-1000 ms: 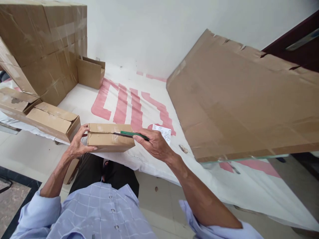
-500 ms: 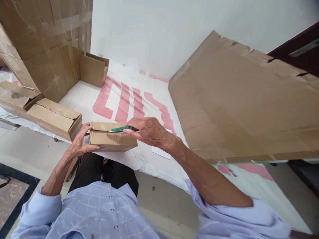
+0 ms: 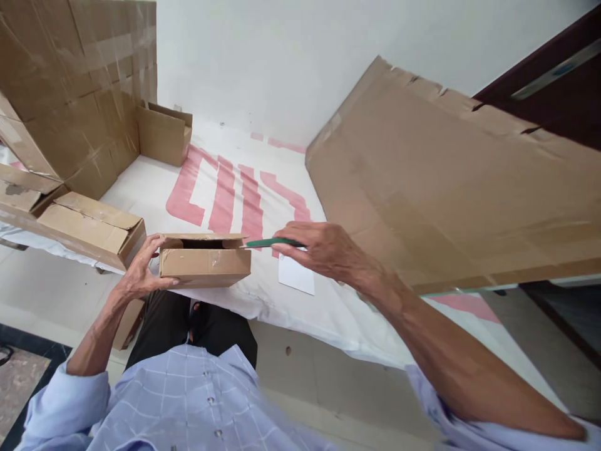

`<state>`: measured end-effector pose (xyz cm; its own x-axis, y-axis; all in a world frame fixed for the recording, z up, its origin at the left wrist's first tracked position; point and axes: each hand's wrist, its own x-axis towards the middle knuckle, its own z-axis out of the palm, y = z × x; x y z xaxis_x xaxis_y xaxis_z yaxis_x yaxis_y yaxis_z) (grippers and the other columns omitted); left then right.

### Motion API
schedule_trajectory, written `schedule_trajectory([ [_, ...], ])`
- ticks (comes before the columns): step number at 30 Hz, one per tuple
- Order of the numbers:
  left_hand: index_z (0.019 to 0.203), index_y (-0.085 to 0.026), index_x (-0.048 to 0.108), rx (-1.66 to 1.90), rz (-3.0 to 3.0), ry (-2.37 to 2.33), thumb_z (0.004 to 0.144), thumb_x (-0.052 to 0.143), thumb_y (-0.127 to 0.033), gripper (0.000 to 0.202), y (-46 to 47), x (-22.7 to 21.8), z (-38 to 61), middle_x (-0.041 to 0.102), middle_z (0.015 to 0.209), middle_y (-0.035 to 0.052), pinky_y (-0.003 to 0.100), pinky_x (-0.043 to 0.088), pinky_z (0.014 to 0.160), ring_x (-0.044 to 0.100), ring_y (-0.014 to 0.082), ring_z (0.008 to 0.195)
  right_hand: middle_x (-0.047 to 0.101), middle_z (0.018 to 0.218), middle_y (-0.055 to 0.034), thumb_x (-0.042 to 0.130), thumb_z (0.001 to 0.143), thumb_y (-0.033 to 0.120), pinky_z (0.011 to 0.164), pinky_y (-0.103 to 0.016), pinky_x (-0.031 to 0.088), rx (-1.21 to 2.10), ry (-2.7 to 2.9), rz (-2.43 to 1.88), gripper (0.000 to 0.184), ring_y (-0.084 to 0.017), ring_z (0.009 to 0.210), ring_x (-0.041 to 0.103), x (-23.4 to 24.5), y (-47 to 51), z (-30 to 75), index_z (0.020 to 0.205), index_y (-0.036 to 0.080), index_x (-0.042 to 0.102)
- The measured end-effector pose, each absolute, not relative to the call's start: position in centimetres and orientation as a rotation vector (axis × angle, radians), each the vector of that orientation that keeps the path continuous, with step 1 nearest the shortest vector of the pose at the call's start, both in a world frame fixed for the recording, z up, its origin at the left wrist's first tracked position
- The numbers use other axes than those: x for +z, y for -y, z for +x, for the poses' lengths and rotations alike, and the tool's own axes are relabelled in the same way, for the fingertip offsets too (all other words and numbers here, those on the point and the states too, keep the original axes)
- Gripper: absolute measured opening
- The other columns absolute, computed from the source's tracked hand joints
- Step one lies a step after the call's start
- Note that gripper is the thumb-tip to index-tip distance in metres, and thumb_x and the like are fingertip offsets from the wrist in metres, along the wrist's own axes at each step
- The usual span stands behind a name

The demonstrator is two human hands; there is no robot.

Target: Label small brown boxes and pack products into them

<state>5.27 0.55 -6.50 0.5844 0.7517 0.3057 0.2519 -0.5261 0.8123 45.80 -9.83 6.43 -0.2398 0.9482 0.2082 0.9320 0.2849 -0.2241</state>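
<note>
A small cardboard box (image 3: 204,266) sits at the table's front edge, its top flap lifted and a dark gap showing along the top. My left hand (image 3: 143,269) grips the box's left end, thumb on the near side and fingers at the far corner. To the right, my right hand (image 3: 319,247) is closed around a green-handled utility knife (image 3: 272,242). The knife's tip is at the box's right end, by the gap; whether it touches the cardboard I cannot tell. What lies inside the box is hidden.
More small boxes (image 3: 91,225) line the table edge at left, before a tall taped carton stack (image 3: 89,94). An open-topped box (image 3: 164,133) stands behind. A large cardboard sheet (image 3: 446,181) leans at right. White paper (image 3: 295,274) lies on the cloth-covered table (image 3: 328,326).
My right hand has drawn the knife rightward along the box top, from near the left end to the right end. The top seam has parted and the flap has risen.
</note>
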Motion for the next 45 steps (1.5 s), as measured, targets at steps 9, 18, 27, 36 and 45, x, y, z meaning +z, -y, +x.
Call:
schedule_trajectory([
  [9, 0.174, -0.028, 0.019, 0.704, 2.127, -0.816, 0.071, 0.097, -0.054, 0.132, -1.1, -4.7, 4.9, 0.041, 0.167, 0.0212, 0.057, 0.057, 0.111, 0.048, 0.0448, 0.15, 0.073, 0.095, -0.0131, 0.043, 0.099, 0.06, 0.073, -0.044, 0.055, 0.242, 1.533, -2.095, 0.046, -0.03, 0.083, 0.068, -9.9, 16.0, 46.5, 0.107, 0.02, 0.065],
  [18, 0.176, -0.026, 0.014, 0.647, 2.153, -0.789, 0.067, 0.1, -0.054, 0.141, -1.5, -4.2, 4.8, 0.033, 0.172, 0.0258, 0.063, 0.054, 0.115, 0.043, 0.0496, 0.154, 0.065, 0.14, -0.017, 0.05, 0.106, 0.051, 0.117, -0.057, 0.048, 0.107, 1.81, -1.688, 0.047, -0.037, 0.134, 0.059, -5.8, 12.7, 42.5, 0.142, 0.024, 0.064],
  [27, 0.175, -0.036, 0.0, 0.693, 1.987, -0.781, 0.067, 0.099, -0.045, 0.147, 0.2, -8.1, 4.2, 0.041, 0.171, 0.0227, 0.071, 0.045, 0.12, 0.039, 0.0461, 0.16, 0.065, 0.132, -0.0138, 0.074, 0.091, 0.038, 0.111, -0.056, 0.053, 0.362, 2.091, -1.51, 0.05, -0.036, 0.128, 0.061, -4.3, 10.6, 38.9, 0.138, 0.026, 0.06],
  [36, 0.17, -0.024, 0.03, 0.875, 1.921, -0.696, 0.064, 0.101, -0.051, 0.131, 1.7, -7.0, 8.1, 0.048, 0.165, 0.0238, 0.061, 0.043, 0.124, 0.048, 0.0445, 0.154, 0.068, 0.128, -0.0082, 0.077, 0.082, 0.048, 0.101, -0.044, 0.055, 0.72, 1.806, -1.677, 0.054, -0.031, 0.116, 0.065, -4.5, 11.9, 43.4, 0.128, 0.028, 0.059],
  [45, 0.123, -0.023, 0.065, 1.008, 1.811, -0.658, 0.083, 0.086, -0.057, 0.057, 2.4, -5.4, 10.3, 0.061, 0.154, 0.0177, 0.053, 0.05, 0.116, 0.061, 0.0349, 0.14, 0.07, 0.124, -0.0103, 0.077, 0.08, 0.047, 0.103, -0.046, 0.053, 0.806, 1.749, -1.71, 0.053, -0.031, 0.116, 0.066, -3.7, 12.4, 44.2, 0.124, 0.025, 0.057],
])
